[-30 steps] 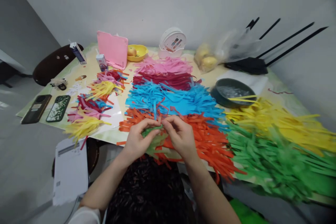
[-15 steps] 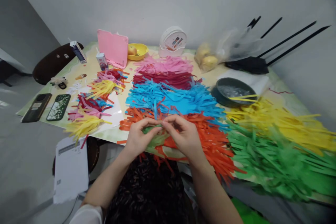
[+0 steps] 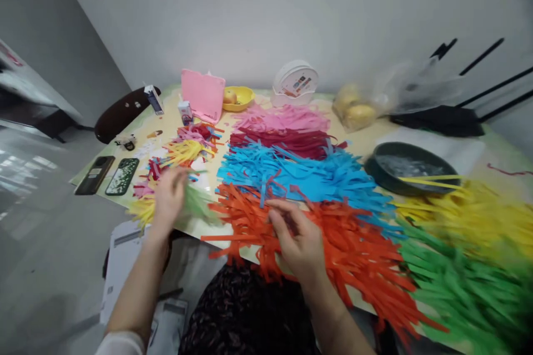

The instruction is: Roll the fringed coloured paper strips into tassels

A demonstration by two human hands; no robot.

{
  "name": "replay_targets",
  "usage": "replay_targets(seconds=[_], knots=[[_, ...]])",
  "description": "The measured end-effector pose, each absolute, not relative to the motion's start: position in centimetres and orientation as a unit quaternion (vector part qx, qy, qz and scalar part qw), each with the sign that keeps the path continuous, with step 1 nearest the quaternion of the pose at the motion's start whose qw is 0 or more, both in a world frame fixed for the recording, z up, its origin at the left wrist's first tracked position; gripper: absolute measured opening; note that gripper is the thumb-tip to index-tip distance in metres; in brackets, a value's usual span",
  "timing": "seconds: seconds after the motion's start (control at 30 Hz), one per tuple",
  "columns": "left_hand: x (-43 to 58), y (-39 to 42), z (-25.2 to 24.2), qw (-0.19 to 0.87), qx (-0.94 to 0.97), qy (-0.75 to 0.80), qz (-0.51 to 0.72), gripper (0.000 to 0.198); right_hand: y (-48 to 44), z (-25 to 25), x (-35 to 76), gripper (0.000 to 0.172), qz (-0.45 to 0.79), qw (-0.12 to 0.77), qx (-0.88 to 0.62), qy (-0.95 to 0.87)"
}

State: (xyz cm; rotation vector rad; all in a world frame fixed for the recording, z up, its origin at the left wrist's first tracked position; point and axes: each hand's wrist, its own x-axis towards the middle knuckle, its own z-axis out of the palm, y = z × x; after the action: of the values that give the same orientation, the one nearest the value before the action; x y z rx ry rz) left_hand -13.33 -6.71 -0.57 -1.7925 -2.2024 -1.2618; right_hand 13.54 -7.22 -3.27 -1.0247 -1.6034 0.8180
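My left hand point(image 3: 170, 197) is over the left side of the table, closed on a light green paper tassel point(image 3: 200, 203) that is blurred by motion. Just beneath it are finished-looking bunches of mixed colours, among them a yellow tassel point(image 3: 141, 209). My right hand point(image 3: 302, 238) hovers above the pile of orange-red paper strips point(image 3: 353, 244), thumb and forefinger slightly apart, with nothing visible between them. Beyond that pile lie blue fringed strips point(image 3: 291, 169), dark red strips point(image 3: 283, 143) and pink strips point(image 3: 287, 118).
Green strips point(image 3: 462, 277) and yellow strips point(image 3: 478, 208) cover the right side. A dark round bowl point(image 3: 375, 169) holds clear material. Two phones point(image 3: 95, 175) lie at the left edge. Along the back stand a pink tablet case point(image 3: 203, 94), a yellow bowl point(image 3: 245, 99) and bagged fruit point(image 3: 358, 113).
My hands have parted. The left one has carried the green tassel leftward to the mixed bunches, while the right stays over the orange-red strips. The view has turned left.
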Motion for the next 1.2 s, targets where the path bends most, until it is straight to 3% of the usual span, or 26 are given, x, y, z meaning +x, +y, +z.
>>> replay_targets(seconds=[0.07,0.1,0.3,0.47,0.7,0.8,0.83,0.97,1.07,1.2], knots=[[-17.6,-4.3,1.3,0.12,-0.512,-0.751,-0.4,0.031,-7.2,-3.7,13.7,0.017,0.333,0.508,-0.424,-0.672],[-19.1,-2.8,2.1,0.162,-0.506,-0.778,-0.335,0.035,-7.2,-3.8,13.7,0.017,0.329,0.506,-0.424,-0.675],[-18.0,6.5,-0.5,0.053,-0.639,-0.755,-0.136,0.021,-6.8,-3.8,14.6,0.016,0.305,0.501,-0.44,-0.68],[-16.2,8.3,-3.5,0.033,-0.656,-0.754,-0.02,0.016,-8.0,-4.2,19.0,0.019,0.262,0.483,-0.502,-0.668],[-13.3,7.7,3.1,0.1,-0.694,-0.712,0.031,0.023,-10.8,-6.0,36.2,0.028,0.104,0.454,-0.703,-0.538],[-7.7,8.0,5.4,0.158,-0.749,-0.642,-0.043,0.037,-12.5,-5.7,46.3,0.032,0.008,0.463,-0.757,-0.46],[-5.0,8.0,5.8,0.158,-0.791,-0.586,-0.085,0.042,-13.2,-5.6,49.3,0.037,-0.01,0.425,-0.767,-0.482],[8.9,5.2,5.8,-0.025,-0.937,-0.296,-0.184,0.032,-15.2,-6.7,57.1,0.021,-0.033,0.326,-0.807,-0.492],[20.3,1.0,4.2,-0.109,-0.969,-0.175,-0.138,0.023,-14.7,-8.6,58.6,0.016,-0.011,0.266,-0.792,-0.549],[33.1,-2.4,0.2,-0.14,-0.982,-0.119,-0.045,0.022,-13.2,-10.3,58.7,0.028,0.004,0.194,-0.745,-0.638]])
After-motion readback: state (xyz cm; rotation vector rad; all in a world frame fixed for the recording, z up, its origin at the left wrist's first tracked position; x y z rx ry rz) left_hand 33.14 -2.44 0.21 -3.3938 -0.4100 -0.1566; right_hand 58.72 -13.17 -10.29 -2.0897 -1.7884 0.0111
